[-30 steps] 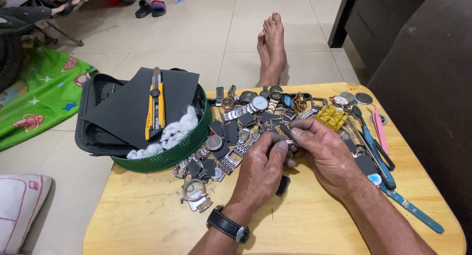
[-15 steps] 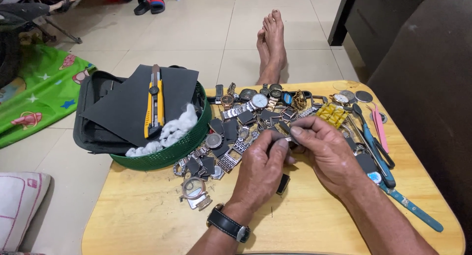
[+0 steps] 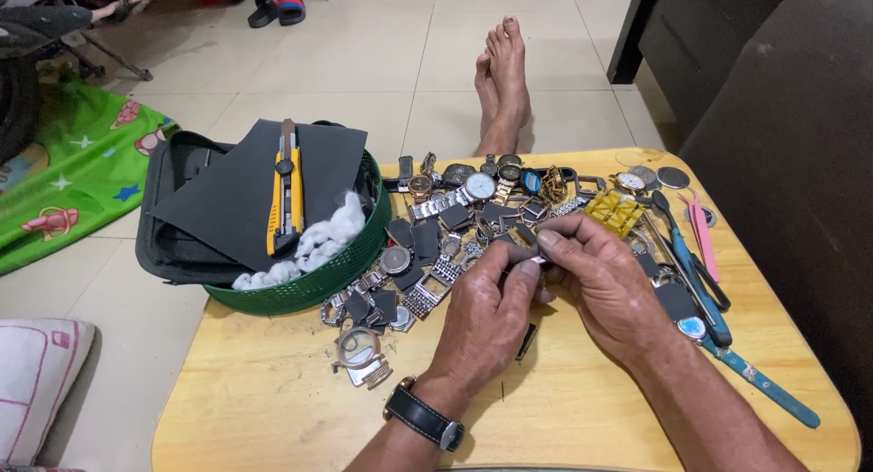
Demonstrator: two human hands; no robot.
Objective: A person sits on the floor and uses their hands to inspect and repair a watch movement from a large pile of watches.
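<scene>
On the worktop [image 3: 273, 408], a basket [image 3: 341, 272] sits at the left rear, holding a sheet [image 3: 245, 185] with a utility knife [image 3: 285, 192] on top. Right of the basket lies a heap of watches [image 3: 455, 213]. Both hands meet before the heap, the left hand [image 3: 486, 317] beside the right hand [image 3: 605, 286]. Pliers [image 3: 696, 272] lie further right.

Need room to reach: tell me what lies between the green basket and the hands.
In the head view, loose watch cases and strap pieces fill the stretch between the green basket and the left hand.
</scene>
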